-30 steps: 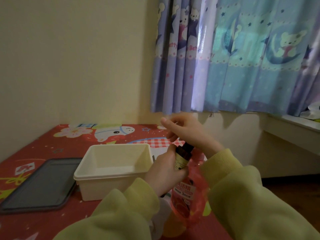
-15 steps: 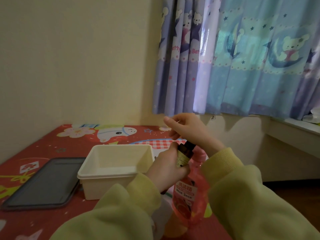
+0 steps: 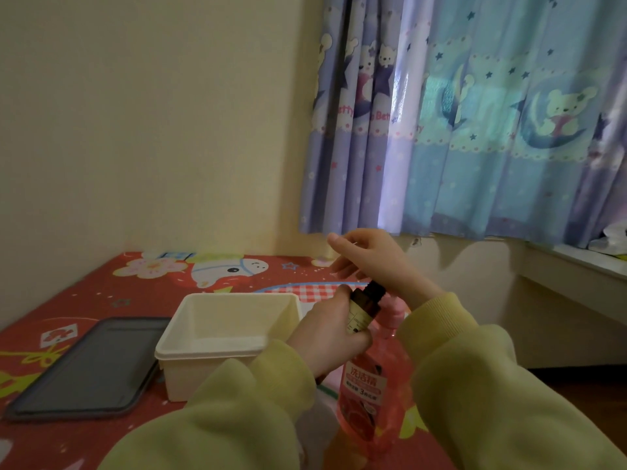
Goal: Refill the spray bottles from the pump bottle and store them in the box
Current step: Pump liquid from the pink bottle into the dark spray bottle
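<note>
1. While the left hand (image 3: 325,334) grips the brown spray bottle (image 3: 361,310), the right hand (image 3: 373,262) clenches its fingers over the top.
2. Pink pump bottle (image 3: 369,395) stands at six o'clock of it.
3. White box (image 3: 210,354) sits at nine o'clock on the table (image 3: 84,293).

left hand (image 3: 325,330): gripping small dark brown bottle (image 3: 362,311) | right hand (image 3: 369,262): just above, fingers curled, forefinger out | forearms: angled inward

Dim, soft picture; daylight glows through the curtain (image 3: 475,130)
</note>
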`<state>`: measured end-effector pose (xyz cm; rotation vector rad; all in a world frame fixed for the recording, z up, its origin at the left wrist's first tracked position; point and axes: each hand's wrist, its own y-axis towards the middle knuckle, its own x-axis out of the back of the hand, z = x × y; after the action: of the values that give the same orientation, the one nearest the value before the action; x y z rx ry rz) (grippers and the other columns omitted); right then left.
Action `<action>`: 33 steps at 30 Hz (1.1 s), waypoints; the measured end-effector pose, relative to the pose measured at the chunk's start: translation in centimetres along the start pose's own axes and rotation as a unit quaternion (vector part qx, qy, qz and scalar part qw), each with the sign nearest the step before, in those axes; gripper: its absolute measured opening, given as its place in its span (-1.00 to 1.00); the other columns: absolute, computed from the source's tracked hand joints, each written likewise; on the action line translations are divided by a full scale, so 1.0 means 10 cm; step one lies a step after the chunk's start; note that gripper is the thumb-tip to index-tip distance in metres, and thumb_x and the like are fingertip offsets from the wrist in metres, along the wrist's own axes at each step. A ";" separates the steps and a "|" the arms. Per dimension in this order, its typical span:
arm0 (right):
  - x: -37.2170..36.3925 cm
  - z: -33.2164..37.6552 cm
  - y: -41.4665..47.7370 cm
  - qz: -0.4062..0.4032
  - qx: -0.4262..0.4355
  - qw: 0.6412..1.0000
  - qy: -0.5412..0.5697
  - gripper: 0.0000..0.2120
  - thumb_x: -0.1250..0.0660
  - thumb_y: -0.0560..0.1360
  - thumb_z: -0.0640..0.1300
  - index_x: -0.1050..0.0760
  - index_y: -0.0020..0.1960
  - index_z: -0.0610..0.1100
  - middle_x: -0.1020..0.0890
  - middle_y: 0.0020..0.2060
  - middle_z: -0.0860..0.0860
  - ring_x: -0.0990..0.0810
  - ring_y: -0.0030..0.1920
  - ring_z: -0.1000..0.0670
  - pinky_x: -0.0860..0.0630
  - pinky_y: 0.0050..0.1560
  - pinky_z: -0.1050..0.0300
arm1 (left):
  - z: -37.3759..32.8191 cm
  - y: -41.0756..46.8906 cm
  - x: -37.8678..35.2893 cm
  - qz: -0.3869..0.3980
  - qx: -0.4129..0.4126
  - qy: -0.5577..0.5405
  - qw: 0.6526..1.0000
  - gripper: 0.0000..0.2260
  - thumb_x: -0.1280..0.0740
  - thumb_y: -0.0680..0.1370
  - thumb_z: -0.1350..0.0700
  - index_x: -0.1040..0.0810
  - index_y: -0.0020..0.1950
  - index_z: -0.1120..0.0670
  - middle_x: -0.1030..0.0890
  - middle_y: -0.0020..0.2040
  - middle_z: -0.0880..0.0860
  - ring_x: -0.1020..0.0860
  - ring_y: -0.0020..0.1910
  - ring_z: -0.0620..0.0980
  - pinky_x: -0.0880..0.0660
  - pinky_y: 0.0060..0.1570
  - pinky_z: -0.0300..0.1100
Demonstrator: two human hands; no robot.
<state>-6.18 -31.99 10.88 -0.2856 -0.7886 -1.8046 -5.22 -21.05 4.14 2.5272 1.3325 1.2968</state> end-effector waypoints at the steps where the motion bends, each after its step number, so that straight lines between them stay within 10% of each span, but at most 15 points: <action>1: 0.00 0.01 0.01 0.000 0.003 1.000 0.002 -0.77 -0.26 0.52 0.10 -0.52 -0.16 -0.04 -0.68 -0.30 -0.03 -0.64 -0.36 0.12 -0.48 -0.33 0.34 | 0.00 0.00 0.00 -0.003 -0.002 -0.003 1.000 -0.79 -0.33 0.44 0.10 -0.30 -0.07 0.05 -0.44 -0.30 -0.06 -0.45 -0.35 -0.09 -0.35 -0.37 -0.21; 9: -0.08 -0.18 -0.02 -0.018 0.010 0.998 -0.058 -0.71 -0.26 0.44 0.24 -0.54 -0.15 0.03 -0.66 -0.39 0.04 -0.67 -0.31 0.08 -0.61 -0.08 0.03 | 0.05 -0.05 -0.13 -0.005 0.017 -0.030 0.999 -0.75 -0.33 0.46 0.13 -0.33 0.05 0.08 -0.56 -0.19 0.06 -0.53 -0.28 0.00 -0.47 -0.27 -0.10; 33: -0.02 -0.01 0.05 0.010 -0.006 0.994 -0.108 -0.79 -0.22 0.56 -0.08 -0.54 -0.01 -0.20 -0.64 -0.32 -0.01 -0.64 -0.30 0.05 -0.60 -0.15 0.22 | 0.01 -0.11 -0.15 -0.041 0.023 -0.130 0.990 -0.74 -0.30 0.48 -0.01 -0.32 0.05 0.06 -0.51 -0.23 -0.05 -0.49 -0.31 -0.10 -0.42 -0.28 -0.17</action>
<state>-5.62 -31.98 10.91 -0.5013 -0.9228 -1.7793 -6.31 -21.34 2.71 2.5312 1.4057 0.8951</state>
